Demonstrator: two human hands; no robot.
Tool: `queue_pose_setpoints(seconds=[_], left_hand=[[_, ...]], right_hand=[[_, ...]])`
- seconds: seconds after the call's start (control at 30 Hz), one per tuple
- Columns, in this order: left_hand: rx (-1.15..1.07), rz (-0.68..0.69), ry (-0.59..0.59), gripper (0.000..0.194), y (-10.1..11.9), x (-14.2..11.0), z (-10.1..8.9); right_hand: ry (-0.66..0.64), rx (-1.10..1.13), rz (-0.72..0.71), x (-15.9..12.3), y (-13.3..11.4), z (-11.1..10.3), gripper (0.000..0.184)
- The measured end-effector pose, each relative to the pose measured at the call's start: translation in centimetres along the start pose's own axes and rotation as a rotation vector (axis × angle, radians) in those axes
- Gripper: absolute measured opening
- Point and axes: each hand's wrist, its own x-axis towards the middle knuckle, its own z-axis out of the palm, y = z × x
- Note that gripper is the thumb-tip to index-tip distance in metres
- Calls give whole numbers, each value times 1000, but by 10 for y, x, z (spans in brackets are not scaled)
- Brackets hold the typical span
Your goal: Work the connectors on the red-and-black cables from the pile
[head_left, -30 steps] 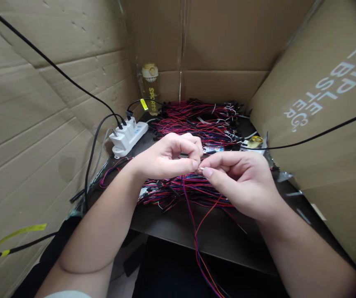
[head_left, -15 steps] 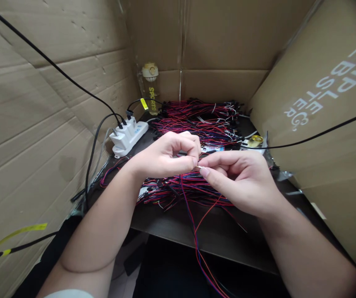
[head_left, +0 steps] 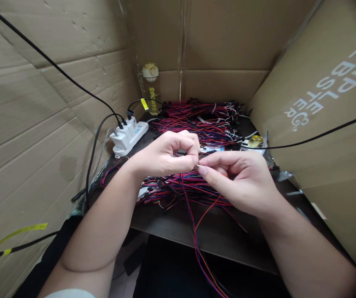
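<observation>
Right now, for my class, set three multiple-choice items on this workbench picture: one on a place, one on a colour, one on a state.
1. Where does the white power strip lie?
A. left of the hands, by the cardboard wall
B. right of the hands
C. on the floor

2. What colours are the wires heaped on the table?
A. green and yellow
B. red, blue and black
C. all white

3. How are the two hands set?
A. flat on the table
B. apart at the table's ends
C. fingertips pinched together over the wires

Answers:
1 A, it sits left of the left hand.
2 B, the heap shows those colours.
3 C, the right hand meets the left at a small pale piece.
</observation>
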Motion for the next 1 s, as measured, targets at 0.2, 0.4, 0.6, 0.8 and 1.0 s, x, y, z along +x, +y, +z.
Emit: queue_pose_setpoints(seconds=[0.2,0.4,0.6,0.8,1.0], left_hand=[[10,8,8,27,1,1,-1],[-4,45,29,19,-2,0,-6],[129,101,109,14,-6,-1,-6],[250,169,187,13,-8,-3,-6],[357,238,219,12,-9,-4,-7]], right_hand=[[-21,-35,-24,2,0,-2,19],[-9,-32,-22,1,1,-2,22],[35,-47,-11,2,2,1,22],[97,2,-6,3,6,4,16],[112,-58,-64,4,9,5,14]])
